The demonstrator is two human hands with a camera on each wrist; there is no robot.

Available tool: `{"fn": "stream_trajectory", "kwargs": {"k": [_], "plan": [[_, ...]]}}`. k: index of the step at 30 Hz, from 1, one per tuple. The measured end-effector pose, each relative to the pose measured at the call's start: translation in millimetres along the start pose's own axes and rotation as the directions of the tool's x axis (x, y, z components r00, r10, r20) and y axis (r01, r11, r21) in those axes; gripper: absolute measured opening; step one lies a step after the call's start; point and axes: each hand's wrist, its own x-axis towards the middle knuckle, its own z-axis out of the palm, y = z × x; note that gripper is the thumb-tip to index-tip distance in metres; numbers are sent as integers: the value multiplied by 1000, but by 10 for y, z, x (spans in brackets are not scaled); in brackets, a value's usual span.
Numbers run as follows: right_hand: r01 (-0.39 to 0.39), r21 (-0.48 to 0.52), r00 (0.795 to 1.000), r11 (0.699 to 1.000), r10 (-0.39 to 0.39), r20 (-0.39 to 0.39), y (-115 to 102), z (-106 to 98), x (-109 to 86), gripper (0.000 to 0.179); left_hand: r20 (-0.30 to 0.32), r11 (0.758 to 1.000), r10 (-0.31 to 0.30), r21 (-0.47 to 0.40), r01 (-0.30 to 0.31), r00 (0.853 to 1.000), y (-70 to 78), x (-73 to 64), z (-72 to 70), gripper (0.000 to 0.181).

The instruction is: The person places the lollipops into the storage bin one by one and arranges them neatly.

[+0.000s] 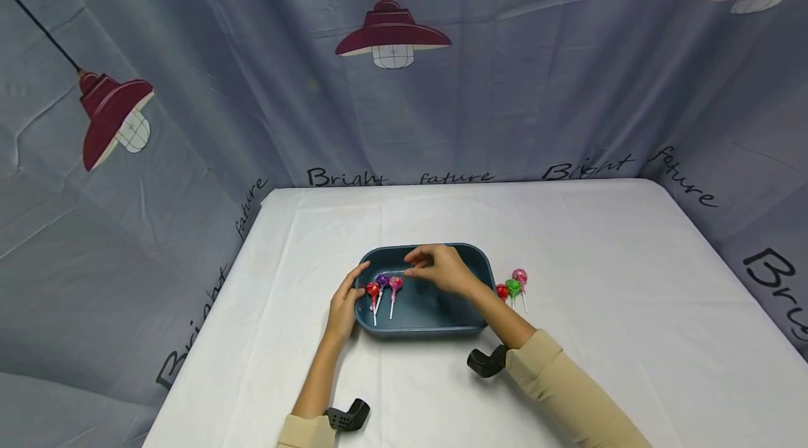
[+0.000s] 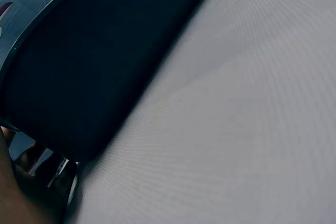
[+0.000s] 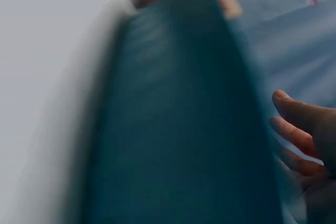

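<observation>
A dark teal tray (image 1: 435,327) stands on the white table. Inside, at its left end, lie a red lollipop (image 1: 373,289), a purple lollipop (image 1: 382,281) and a pink lollipop (image 1: 395,284), sticks toward me. My left hand (image 1: 341,308) holds the tray's left end, thumb and index finger at the rim. Above the tray's middle hovers my right hand (image 1: 444,270), thumb and fingers apart with nothing between them, as the right wrist view also shows. Right of the tray, partly behind my forearm, are a red lollipop (image 1: 502,291), a green lollipop (image 1: 513,287) and a pink lollipop (image 1: 520,275).
The white table (image 1: 600,259) extends on all sides of the tray. Behind it hangs a grey-blue curtain (image 1: 505,83) printed with lamps and lettering. Black wrist devices (image 1: 348,416) jut from both forearms over the table. The tray is blurred in the right wrist view.
</observation>
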Motion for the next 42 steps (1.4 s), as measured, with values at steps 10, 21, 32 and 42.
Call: {"fn": "stream_trajectory", "kwargs": {"k": [10, 21, 32, 42], "plan": [[-65, 260, 972, 963, 120, -201, 157, -857, -414, 33, 7, 1000, -22, 5, 22, 1000, -150, 30, 4, 51], [-146, 255, 944, 956, 211, -253, 1208, -1295, -875, 48, 12, 999, -17, 36, 17, 1000, 159, -50, 10, 49], [-214, 209, 977, 954, 209, 46, 1351, -1352, -1060, 49, -14, 1000, 9, 20, -9, 1000, -193, 30, 15, 50], [-179, 104, 983, 978, 174, 55, 1402, -1268, -1020, 41, -11, 1000, 14, 8, -14, 1000, -204, 44, 1, 50]]}}
